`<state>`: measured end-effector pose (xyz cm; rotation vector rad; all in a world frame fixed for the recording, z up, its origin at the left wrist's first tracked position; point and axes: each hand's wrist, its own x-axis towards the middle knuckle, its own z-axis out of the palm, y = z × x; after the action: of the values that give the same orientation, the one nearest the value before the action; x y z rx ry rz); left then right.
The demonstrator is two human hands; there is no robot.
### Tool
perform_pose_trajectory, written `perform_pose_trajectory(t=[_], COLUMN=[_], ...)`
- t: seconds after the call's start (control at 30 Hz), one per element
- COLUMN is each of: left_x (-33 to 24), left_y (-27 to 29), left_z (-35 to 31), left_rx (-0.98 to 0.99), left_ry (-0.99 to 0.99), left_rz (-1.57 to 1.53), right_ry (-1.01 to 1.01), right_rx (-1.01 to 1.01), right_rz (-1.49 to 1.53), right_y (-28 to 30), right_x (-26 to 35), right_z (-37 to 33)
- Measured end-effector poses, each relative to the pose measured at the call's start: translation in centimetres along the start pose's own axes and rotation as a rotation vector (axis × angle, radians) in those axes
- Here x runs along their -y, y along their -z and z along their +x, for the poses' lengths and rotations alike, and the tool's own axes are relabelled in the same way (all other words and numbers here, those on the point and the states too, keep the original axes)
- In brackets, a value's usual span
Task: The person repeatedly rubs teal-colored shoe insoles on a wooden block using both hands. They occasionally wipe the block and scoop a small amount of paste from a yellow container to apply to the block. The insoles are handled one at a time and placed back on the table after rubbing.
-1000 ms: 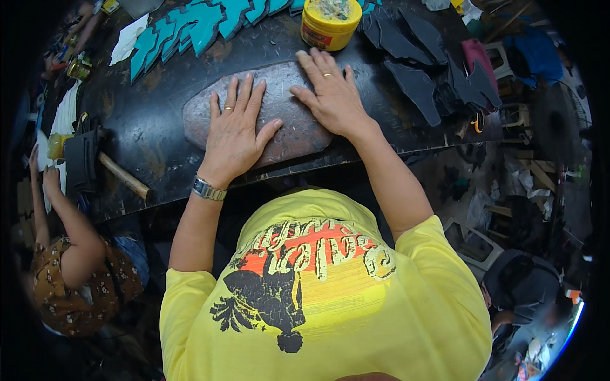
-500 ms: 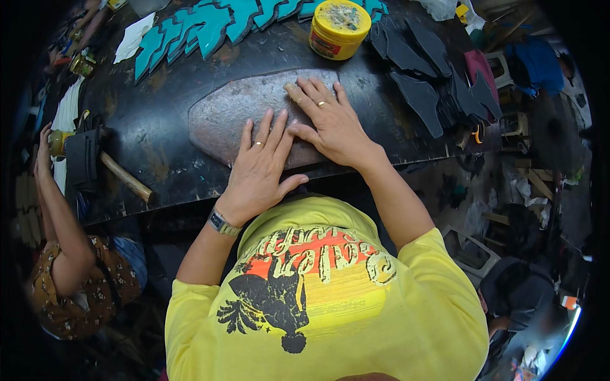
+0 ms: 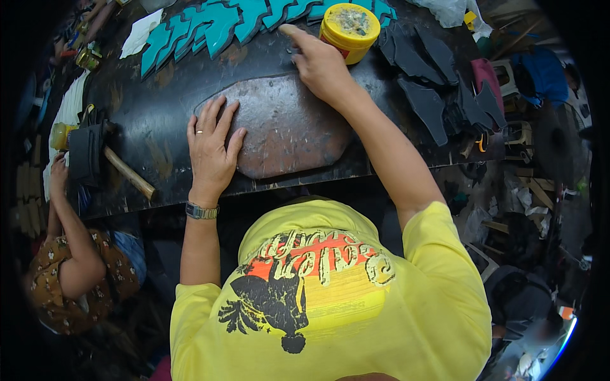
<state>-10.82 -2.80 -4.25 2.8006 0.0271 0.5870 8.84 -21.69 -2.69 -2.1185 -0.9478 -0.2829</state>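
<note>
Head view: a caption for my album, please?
Left hand on a brown slab, right hand near teal pieces and a yellow tub.

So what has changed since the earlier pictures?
The right hand reached forward past the flat brown slab's far edge, toward the teal cut pieces; contact is unclear. The left hand shifted left, to the slab's left end. The yellow tub and dark gray cut pieces stayed put.

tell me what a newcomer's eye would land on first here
Probably the bright yellow shirt filling the lower middle. Then the yellow tub near the top, by overlapping teal pieces. The left hand lies over the left end of the brown slab; the right hand is beside the tub.
</note>
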Motion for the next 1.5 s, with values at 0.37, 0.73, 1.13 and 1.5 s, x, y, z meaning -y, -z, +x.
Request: perform_pose_trajectory(t=[0.37, 0.73, 1.13, 1.5], left_x=[0.2, 0.6, 1.3, 1.4], left_y=[0.0, -0.1, -0.8, -1.1], left_z=[-0.1, -0.2, -0.4, -0.6], left_rx=[0.022, -0.002, -0.048, -0.078], left_ry=[0.038, 0.036, -0.037, -0.037], left_rz=[-0.039, -0.109, -0.124, -0.124], right_ry=[-0.009, -0.25, -0.278, -0.204], right_rx=[0.2, -0.258, -0.103, -0.197], right_rz=[-0.14, 0.676, 0.259, 0.028], right_y=[-2.1, 8.8, 8.1, 6.9], right_x=[-0.8, 0.9, -0.2, -0.6], right_z=[4.3, -4.8, -13.0, -11.3])
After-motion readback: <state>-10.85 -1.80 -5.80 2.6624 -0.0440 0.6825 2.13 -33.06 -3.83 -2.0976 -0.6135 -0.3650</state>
